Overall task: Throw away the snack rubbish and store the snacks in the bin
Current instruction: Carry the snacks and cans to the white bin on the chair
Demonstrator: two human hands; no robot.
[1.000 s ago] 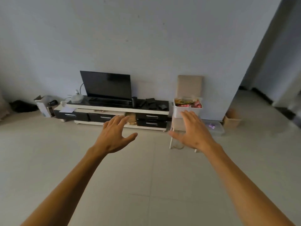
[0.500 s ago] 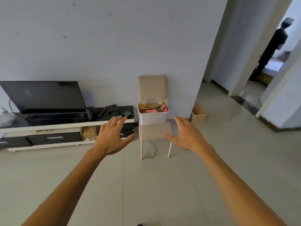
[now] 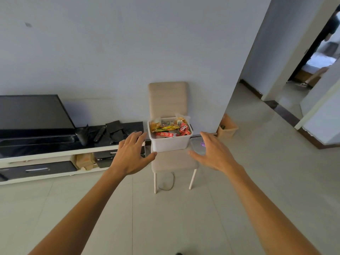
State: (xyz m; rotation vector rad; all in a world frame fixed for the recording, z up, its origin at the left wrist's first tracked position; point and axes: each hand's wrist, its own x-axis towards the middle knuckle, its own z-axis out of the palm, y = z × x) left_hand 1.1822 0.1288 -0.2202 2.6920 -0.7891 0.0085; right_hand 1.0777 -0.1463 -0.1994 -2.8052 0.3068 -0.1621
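A white plastic bin [image 3: 170,143] stands on the seat of a beige chair [image 3: 167,97] against the wall. Several colourful snack packets [image 3: 170,127] fill the bin to its rim. My left hand [image 3: 131,154] is stretched out with spread fingers, to the left of the bin and nearer to me. My right hand [image 3: 214,153] is held the same way on the bin's right. Neither hand touches the bin or holds anything.
A low TV stand [image 3: 55,155] with a dark television [image 3: 31,113] and a remote [image 3: 99,133] runs along the wall at left. A small tan waste basket [image 3: 228,127] sits by the wall corner at right. A person [image 3: 331,26] shows partly in the far doorway.
The view has closed in on the chair, so the bin looks larger and sits between my hands. Both hands stay outstretched and empty.
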